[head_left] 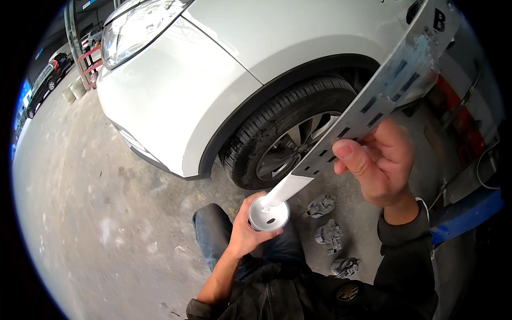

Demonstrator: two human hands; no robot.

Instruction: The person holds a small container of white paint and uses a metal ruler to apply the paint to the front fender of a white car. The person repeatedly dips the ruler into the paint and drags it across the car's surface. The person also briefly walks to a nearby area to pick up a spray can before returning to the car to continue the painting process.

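My left hand (246, 229) is wrapped round a small round can (288, 216) with white paint (260, 218) inside, held over my knees. In my right hand (381, 162) a long flat metal mixing stick (354, 118) with dark slots is pinched between thumb and fingers. It slants from the upper right down into the can. White paint coats its lower end, and bluish-grey smears mark its upper part. A dark spot shows in the paint. Beyond my hands stands a white car (176, 101), its front wheel (290, 136) close behind the stick.
Several small cans with paint-crusted spray guns, among them one spray gun (332, 234), stand on the concrete floor (122, 213) right of my legs. A blue bar (464, 216) and red equipment (463, 128) lie at the right. A dark car (47, 80) and pale buckets (74, 90) are far left.
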